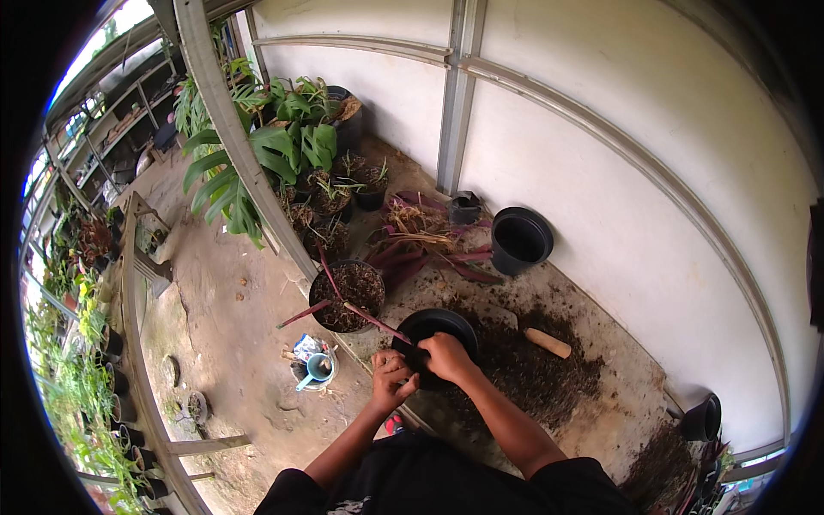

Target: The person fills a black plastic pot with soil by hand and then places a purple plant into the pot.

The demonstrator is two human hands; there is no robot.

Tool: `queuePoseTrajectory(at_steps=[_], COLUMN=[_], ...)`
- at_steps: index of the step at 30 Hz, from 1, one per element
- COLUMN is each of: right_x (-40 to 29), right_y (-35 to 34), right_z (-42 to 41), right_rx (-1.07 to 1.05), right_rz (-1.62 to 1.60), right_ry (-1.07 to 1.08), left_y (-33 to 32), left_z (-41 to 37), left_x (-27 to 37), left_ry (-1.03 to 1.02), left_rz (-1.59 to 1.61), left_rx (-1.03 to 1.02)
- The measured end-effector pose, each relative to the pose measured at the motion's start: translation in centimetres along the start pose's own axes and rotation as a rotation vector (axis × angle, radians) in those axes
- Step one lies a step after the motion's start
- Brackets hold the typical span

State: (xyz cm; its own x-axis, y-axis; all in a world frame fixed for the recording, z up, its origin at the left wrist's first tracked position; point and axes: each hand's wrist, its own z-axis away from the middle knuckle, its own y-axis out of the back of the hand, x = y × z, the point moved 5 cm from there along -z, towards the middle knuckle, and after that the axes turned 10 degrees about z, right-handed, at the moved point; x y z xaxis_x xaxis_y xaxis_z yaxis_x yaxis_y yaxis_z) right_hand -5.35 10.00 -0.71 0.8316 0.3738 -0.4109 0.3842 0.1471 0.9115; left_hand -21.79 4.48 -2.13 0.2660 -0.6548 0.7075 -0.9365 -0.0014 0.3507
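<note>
A black plastic plant pot (462, 320) stands on the soil-strewn bench directly before me. My left hand (391, 381) is at the pot's left side with its fingers curled; whether it grips the rim cannot be told. My right hand (447, 358) reaches over the pot, its fingers bent down around the lower end of a reddish-purple plant stem (376, 322). That stem slants up to the left across a second black pot (356, 283) filled with dark, coarse soil. To the right, a trowel's wooden handle (547, 342) lies in loose dark soil (553, 380).
Pulled purple-leaved plants (412, 238) lie in a heap behind the pots. An empty black pot (520, 239) stands by the white wall (566, 161). Small potted plants (329, 199) and monstera leaves (270, 154) crowd the back left. A bucket with a blue dipper (318, 367) sits on the lower floor.
</note>
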Motion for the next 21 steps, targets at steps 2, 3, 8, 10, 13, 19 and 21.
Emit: queuePoseTrajectory(at_steps=[2,3,8,10,13,19,21], right_x=[0.3,0.4,0.5,0.5,0.7,-1.1,-1.0], right_y=[-0.3,-0.1,0.3,0.4,0.6,5.4,7.3], right_z=[0.0,-0.2,-0.2,-0.1,-0.1,1.3,2.4], right_rx=[0.030,0.034,0.060,0.076,0.163,0.277,0.418], right_rz=[-0.026,-0.035,-0.099,-0.118,-0.149,-0.371,-0.376], right_ry=[-0.006,-0.004,-0.035,-0.033,-0.016,-0.129,-0.058], left_y=[0.0,0.0,0.0,-0.1,-0.2,-0.1,-0.1], left_z=[-0.2,-0.2,-0.2,0.0,0.0,0.0,-0.1], left_x=[0.1,0.2,0.2,0.1,0.3,0.2,0.3], left_ry=[-0.005,0.004,0.036,0.030,0.041,0.066,0.065], left_rz=[-0.004,0.000,0.004,-0.003,-0.013,-0.017,-0.021], left_rx=[-0.004,-0.005,-0.018,-0.020,-0.020,0.002,0.009])
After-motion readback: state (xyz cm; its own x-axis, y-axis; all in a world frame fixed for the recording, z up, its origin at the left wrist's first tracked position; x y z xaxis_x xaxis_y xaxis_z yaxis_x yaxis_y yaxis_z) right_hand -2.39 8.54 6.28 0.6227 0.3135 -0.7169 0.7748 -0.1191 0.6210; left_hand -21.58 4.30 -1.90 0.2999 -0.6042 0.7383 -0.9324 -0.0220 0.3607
